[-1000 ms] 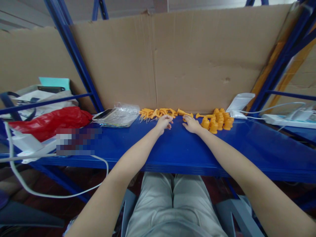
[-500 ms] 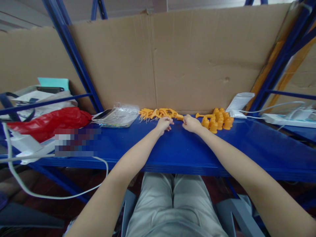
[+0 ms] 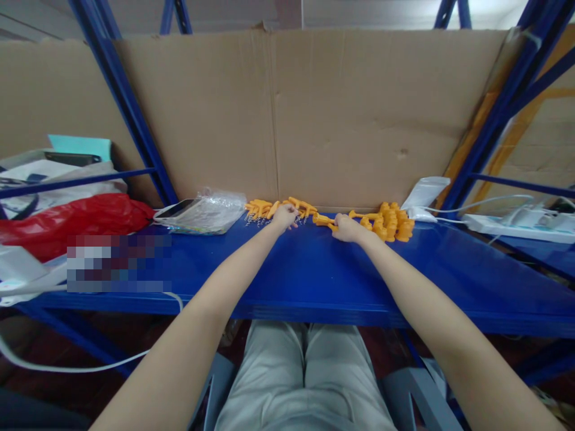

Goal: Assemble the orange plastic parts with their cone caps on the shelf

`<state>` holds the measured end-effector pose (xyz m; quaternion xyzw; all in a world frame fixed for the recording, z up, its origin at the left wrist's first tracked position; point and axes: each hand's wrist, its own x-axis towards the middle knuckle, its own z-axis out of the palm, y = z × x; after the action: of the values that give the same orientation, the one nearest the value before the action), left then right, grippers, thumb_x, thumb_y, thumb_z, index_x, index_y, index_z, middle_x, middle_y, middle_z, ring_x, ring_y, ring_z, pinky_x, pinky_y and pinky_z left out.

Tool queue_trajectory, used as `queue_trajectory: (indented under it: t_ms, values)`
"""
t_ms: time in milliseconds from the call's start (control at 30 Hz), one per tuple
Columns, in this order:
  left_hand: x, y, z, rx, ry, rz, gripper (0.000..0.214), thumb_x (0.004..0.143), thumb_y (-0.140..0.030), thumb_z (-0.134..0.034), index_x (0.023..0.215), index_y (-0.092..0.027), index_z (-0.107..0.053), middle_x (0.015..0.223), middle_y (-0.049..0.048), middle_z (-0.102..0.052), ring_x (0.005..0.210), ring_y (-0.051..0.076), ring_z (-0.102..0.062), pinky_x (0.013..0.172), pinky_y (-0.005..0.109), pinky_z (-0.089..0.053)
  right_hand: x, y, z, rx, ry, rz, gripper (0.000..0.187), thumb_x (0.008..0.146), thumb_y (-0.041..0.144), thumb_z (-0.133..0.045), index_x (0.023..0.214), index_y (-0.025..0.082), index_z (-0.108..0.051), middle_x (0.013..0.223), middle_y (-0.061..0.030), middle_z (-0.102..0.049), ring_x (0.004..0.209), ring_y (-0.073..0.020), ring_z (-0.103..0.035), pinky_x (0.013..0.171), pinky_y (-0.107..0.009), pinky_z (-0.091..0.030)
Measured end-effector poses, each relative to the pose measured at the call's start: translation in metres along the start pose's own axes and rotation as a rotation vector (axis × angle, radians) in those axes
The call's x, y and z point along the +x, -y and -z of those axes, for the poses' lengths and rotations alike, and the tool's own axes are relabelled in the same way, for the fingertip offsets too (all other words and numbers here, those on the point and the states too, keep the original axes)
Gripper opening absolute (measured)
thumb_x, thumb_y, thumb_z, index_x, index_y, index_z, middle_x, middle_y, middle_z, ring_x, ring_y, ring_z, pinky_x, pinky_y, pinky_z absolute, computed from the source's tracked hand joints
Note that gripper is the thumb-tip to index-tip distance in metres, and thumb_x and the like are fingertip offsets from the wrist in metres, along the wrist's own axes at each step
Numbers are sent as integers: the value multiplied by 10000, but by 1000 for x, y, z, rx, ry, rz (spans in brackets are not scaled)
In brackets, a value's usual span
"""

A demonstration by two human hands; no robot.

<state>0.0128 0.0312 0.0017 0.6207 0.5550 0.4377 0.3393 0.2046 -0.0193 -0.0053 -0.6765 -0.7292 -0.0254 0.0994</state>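
Note:
Small orange plastic parts lie along the back of a blue shelf (image 3: 314, 269). One loose heap (image 3: 265, 208) is on the left, and a group of upright orange pieces (image 3: 392, 221) stands on the right. My left hand (image 3: 284, 216) reaches into the left heap with fingers curled, and what it holds is hidden. My right hand (image 3: 345, 227) is closed on a long orange part (image 3: 324, 220) that points left between the two groups.
A cardboard sheet (image 3: 341, 114) backs the shelf. A clear plastic bag with a phone (image 3: 202, 211) lies to the left, beside a red bag (image 3: 72, 221). A white pouch (image 3: 424, 193), cables and a power strip (image 3: 512, 222) sit to the right. Blue rack posts stand on both sides.
My left hand has moved back into the left orange heap. My right hand has closed on a long orange part. The camera has tilted slightly.

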Motion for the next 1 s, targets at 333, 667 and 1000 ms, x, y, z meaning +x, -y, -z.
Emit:
queue_trajectory:
  t_ms: [333,667,1000]
  values:
    - [27,21,-8,370,-64,-46,270,781,-85,-616,559,-197,-510,453,-6,-502,524,201,-627,550,253,-462,-1,2,-5,44,51,-70,302,921,203,-540,1213,129,-535,1195,-210,-691,1125,-299,-662,844,-333,-492]
    - [30,25,-3,363,-40,-2,262,723,-86,-657,956,-207,-647,530,-28,-573,457,185,-591,511,256,-472,8,4,-13,412,-138,-146,165,858,198,-627,1020,187,-597,950,-83,-728,832,-195,-667,684,-257,-455]
    - [1,34,4,439,-3,-416,165,787,-98,-631,935,-168,-657,961,88,-706,862,209,-684,855,320,-540,4,15,-6,943,-149,-294,173,868,147,-672,819,193,-513,622,62,-544,444,-70,-509,425,-181,-352]
